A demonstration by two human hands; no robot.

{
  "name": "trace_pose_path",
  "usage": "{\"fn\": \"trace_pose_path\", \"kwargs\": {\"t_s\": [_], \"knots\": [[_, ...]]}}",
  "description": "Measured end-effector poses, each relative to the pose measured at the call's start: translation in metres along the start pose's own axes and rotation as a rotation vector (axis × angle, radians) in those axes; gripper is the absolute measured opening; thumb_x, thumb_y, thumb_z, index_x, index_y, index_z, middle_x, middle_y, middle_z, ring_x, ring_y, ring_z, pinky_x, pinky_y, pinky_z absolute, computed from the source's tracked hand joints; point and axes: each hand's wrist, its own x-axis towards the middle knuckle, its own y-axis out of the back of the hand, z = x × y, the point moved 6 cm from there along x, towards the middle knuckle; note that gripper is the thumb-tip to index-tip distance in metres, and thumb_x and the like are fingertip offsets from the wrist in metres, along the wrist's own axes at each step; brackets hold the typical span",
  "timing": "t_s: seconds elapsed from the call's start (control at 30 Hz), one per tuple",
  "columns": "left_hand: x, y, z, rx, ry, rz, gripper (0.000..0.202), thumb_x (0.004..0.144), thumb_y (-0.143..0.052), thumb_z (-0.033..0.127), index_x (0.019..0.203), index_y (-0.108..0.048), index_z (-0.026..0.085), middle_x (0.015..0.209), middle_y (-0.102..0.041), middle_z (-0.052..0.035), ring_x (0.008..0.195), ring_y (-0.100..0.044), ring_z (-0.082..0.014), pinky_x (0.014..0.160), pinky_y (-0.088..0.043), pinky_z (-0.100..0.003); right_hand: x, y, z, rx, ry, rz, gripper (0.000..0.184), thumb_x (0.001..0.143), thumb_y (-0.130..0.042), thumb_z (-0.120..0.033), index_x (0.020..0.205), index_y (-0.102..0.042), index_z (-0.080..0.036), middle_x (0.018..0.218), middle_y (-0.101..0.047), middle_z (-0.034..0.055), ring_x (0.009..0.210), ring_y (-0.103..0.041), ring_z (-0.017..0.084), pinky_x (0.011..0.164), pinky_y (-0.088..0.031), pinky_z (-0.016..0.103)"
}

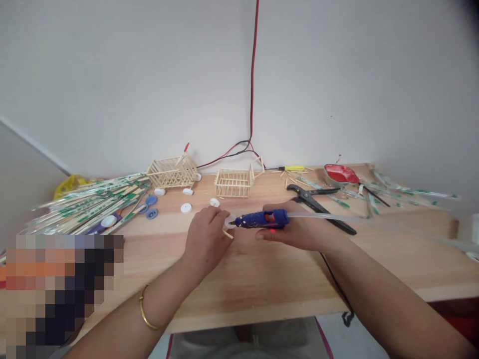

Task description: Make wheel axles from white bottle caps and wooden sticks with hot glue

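Observation:
My right hand (pixel 299 234) is wrapped round a blue hot glue gun (pixel 250 220), a long clear glue stick (pixel 318 215) trailing from its back. The gun's tip touches or nearly touches a whitish bottle cap (pixel 227 222) in the closed fingers of my left hand (pixel 205 239). A short wooden stick (pixel 228 234) pokes out beside the cap; whether it is joined to the cap I cannot tell. Just beyond my hands stands a small cart frame of wooden sticks (pixel 232 183). A larger stick cart (pixel 172 173) is further left, with white caps at its base.
Plastic-wrapped chopsticks (pixel 97 199) are heaped on the left, near blue caps (pixel 151 213) and a loose white cap (pixel 186 208). Black-handled pliers (pixel 318 204), a yellow-handled tool (pixel 294 168) and a red-stained container (pixel 340 173) lie right. The gun's black cord (pixel 335 279) hangs over the table edge.

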Motion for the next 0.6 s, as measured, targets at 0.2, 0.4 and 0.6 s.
{"fn": "trace_pose_path", "kwargs": {"t_s": [0.2,0.4,0.6], "knots": [[-0.0003,0.0021,0.0007,-0.013,0.006,0.007,0.015,0.071,-0.059,0.014,0.085,-0.063,0.014,0.082,-0.062,-0.0085,0.083,-0.058,-0.0225,0.075,-0.048,-0.036,0.0003,0.0027,-0.0022,-0.018,-0.005,0.074,0.028,0.069,-0.069,-0.046,0.069,-0.059,-0.019,0.061,-0.056,-0.0028,0.054,-0.046,0.01,0.047,-0.031,0.023],[-0.0012,0.0035,0.0008,-0.013,0.002,0.019,0.015,0.071,-0.059,0.015,0.086,-0.063,0.014,0.083,-0.063,-0.009,0.084,-0.058,-0.023,0.076,-0.048,-0.037,0.0012,0.0012,-0.0011,-0.017,0.006,0.095,0.027,0.069,-0.069,-0.045,0.068,-0.06,-0.02,0.058,-0.055,-0.003,0.051,-0.046,0.011,0.045,-0.03,0.023],[-0.0007,0.0022,0.0006,-0.015,0.005,0.02,0.014,0.072,-0.058,0.015,0.085,-0.064,0.014,0.083,-0.063,-0.009,0.085,-0.059,-0.023,0.076,-0.048,-0.037,0.0022,0.0006,-0.0029,-0.01,0.026,0.104,0.024,0.069,-0.069,-0.043,0.066,-0.061,-0.02,0.057,-0.056,-0.003,0.049,-0.046,0.01,0.043,-0.029,0.023]]}}
